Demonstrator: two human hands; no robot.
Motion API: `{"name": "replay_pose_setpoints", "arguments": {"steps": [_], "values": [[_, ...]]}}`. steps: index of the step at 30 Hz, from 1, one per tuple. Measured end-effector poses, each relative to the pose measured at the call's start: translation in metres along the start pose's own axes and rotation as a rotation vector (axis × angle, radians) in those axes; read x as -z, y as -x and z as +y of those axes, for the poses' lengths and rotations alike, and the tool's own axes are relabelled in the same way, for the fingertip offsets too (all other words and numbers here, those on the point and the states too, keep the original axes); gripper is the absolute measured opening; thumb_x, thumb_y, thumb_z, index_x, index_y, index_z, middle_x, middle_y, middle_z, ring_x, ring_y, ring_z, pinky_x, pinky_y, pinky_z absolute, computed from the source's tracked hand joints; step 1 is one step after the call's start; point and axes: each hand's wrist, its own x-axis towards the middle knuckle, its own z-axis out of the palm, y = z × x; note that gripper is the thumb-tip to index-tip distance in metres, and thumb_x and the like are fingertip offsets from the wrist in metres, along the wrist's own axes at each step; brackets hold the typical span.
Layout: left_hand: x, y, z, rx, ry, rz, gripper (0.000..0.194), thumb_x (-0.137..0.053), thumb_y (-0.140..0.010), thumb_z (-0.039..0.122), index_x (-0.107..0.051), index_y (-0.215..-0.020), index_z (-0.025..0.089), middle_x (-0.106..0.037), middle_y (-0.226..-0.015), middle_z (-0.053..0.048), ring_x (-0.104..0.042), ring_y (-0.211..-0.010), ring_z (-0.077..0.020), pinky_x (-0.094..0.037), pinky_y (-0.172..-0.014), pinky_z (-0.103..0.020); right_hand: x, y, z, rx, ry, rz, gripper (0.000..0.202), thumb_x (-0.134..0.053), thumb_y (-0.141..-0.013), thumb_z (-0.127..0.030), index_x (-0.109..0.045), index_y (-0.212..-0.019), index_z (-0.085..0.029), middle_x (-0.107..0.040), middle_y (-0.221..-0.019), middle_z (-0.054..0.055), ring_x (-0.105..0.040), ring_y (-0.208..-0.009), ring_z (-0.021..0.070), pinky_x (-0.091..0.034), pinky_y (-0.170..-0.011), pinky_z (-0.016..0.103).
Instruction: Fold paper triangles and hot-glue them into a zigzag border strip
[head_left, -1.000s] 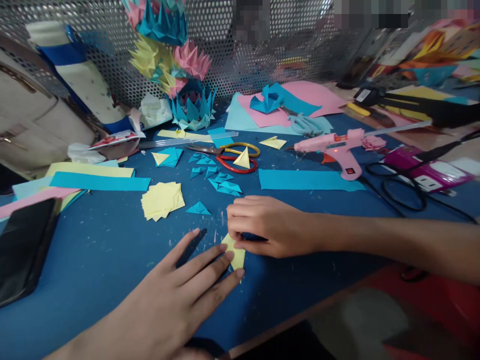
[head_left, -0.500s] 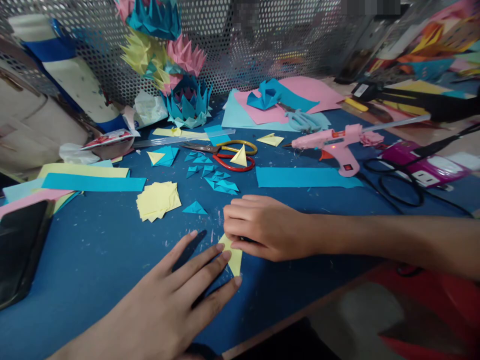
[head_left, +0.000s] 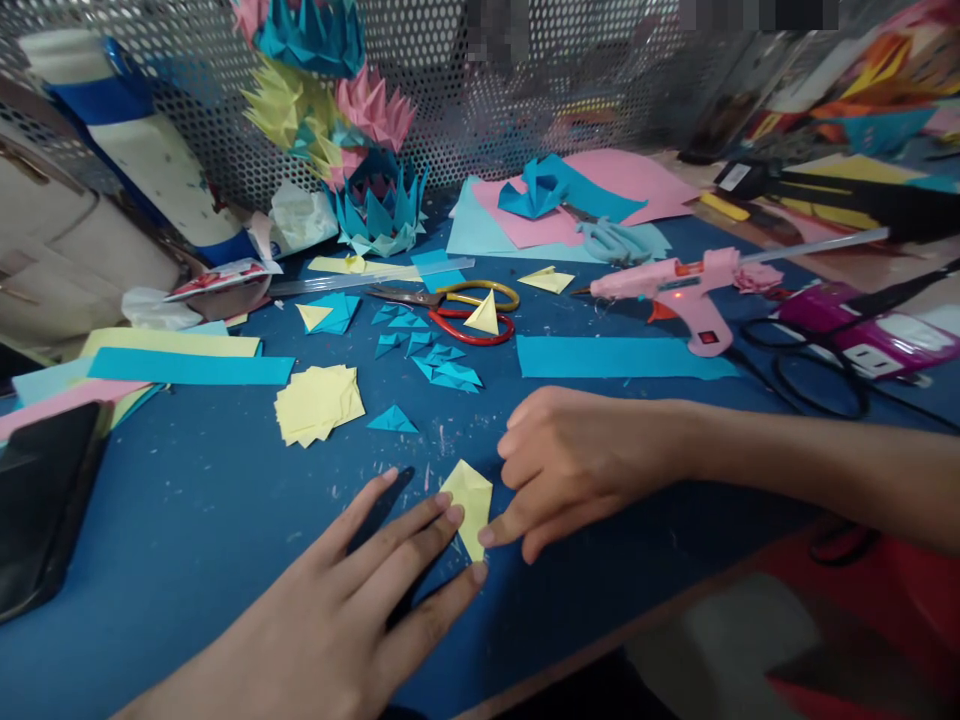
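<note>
A small yellow paper piece [head_left: 474, 505], with folds meeting in a point at its top, lies on the blue table. My left hand [head_left: 360, 590] is open, its fingers spread flat, two fingertips pressing the left edge of the paper. Its little or lower finger touches the table by the bottom tip. On the other side, my right hand [head_left: 574, 465] is curled, holding nothing, and one fingertip rests against the paper's lower right edge. Just beyond are a folded blue triangle [head_left: 393, 419] and a stack of yellow paper squares [head_left: 319, 403].
Scissors [head_left: 465, 305] lie behind several folded blue triangles [head_left: 446, 368]. A pink glue gun [head_left: 686, 290] stands at right beyond a blue paper strip [head_left: 622, 357]. A phone [head_left: 45, 510] lies at left below paper strips [head_left: 187, 365]. Folded paper flowers [head_left: 379, 205] stand at the back.
My right hand has moved right and slightly down, off the paper's top, uncovering its folded point. My left hand has stayed almost in place, spread on the paper.
</note>
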Motion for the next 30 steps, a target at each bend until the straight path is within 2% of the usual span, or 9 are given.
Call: {"name": "replay_pose_setpoints", "arguments": {"steps": [6,9,12,16,19,22,24,30], "values": [[0.003,0.001,-0.001,-0.020,0.019,-0.024,0.069,-0.035,-0.100,0.062,-0.038,-0.152,0.016,-0.048,-0.149,-0.017,-0.033,-0.145,-0.0322,-0.005,-0.122,-0.059,0.016,0.008,0.005,-0.207,-0.002,-0.102,0.024,-0.053,-0.101,-0.035,-0.075,-0.106,-0.028,-0.066,-0.065,-0.003,-0.057,-0.061,0.0121,-0.026,-0.055,0.030],[0.006,0.000,-0.001,-0.016,0.039,-0.036,0.071,-0.036,-0.099,0.063,-0.038,-0.152,0.016,-0.049,-0.149,-0.016,-0.034,-0.145,-0.0320,-0.006,-0.122,-0.059,0.016,0.007,0.002,-0.164,0.106,-0.084,0.026,-0.050,-0.102,-0.034,-0.075,-0.102,-0.026,-0.063,-0.062,-0.003,-0.054,-0.060,0.0134,-0.024,-0.054,0.032],[0.011,-0.003,0.001,0.018,0.050,-0.063,0.069,-0.031,-0.100,0.064,-0.041,-0.150,0.018,-0.050,-0.150,-0.012,-0.031,-0.146,-0.0296,-0.001,-0.122,-0.058,0.009,0.004,-0.001,-0.075,0.213,0.032,0.031,-0.048,-0.102,-0.036,-0.075,-0.096,-0.023,-0.059,-0.059,-0.002,-0.050,-0.058,0.0139,-0.023,-0.054,0.034],[0.014,-0.007,0.006,0.015,0.071,-0.059,0.059,-0.031,-0.104,0.054,-0.048,-0.145,0.015,-0.057,-0.143,-0.005,-0.036,-0.141,-0.0239,0.006,-0.124,-0.053,-0.001,-0.001,-0.004,0.011,0.155,0.063,0.035,-0.045,-0.104,-0.044,-0.074,-0.106,-0.024,-0.059,-0.061,-0.003,-0.051,-0.056,0.0120,-0.026,-0.053,0.032],[0.011,-0.006,0.008,0.036,0.098,0.005,0.059,-0.031,-0.104,0.053,-0.049,-0.144,0.014,-0.064,-0.130,-0.006,-0.047,-0.130,-0.0226,0.000,-0.125,-0.050,-0.006,-0.004,-0.008,0.023,0.098,0.036,0.036,-0.046,-0.103,-0.048,-0.072,-0.115,-0.027,-0.063,-0.068,-0.003,-0.051,-0.055,0.0110,-0.027,-0.052,0.031],[0.005,-0.002,0.009,0.076,0.140,0.033,0.059,-0.033,-0.103,0.054,-0.047,-0.147,0.016,-0.066,-0.115,-0.006,-0.055,-0.113,-0.0215,-0.012,-0.125,-0.047,-0.010,-0.005,-0.011,0.020,0.090,0.029,0.035,-0.046,-0.103,-0.046,-0.070,-0.120,-0.028,-0.065,-0.071,-0.003,-0.050,-0.053,0.0107,-0.026,-0.052,0.030],[0.002,0.000,0.009,0.089,0.159,0.026,0.059,-0.033,-0.103,0.053,-0.045,-0.148,0.016,-0.065,-0.111,-0.005,-0.055,-0.106,-0.0212,-0.017,-0.122,-0.045,-0.010,-0.005,-0.011,-0.005,0.100,0.016,0.033,-0.046,-0.103,-0.045,-0.070,-0.121,-0.029,-0.064,-0.070,-0.003,-0.050,-0.054,0.0108,-0.025,-0.053,0.030],[0.005,0.001,0.009,0.070,0.175,-0.005,0.062,-0.033,-0.103,0.055,-0.043,-0.149,0.014,-0.063,-0.108,-0.006,-0.054,-0.102,-0.0218,-0.022,-0.118,-0.043,-0.013,-0.009,-0.006,-0.186,0.134,-0.010,0.036,-0.039,-0.106,-0.045,-0.067,-0.126,-0.033,-0.066,-0.071,-0.002,-0.054,-0.059,0.0100,-0.021,-0.053,0.029]]}}
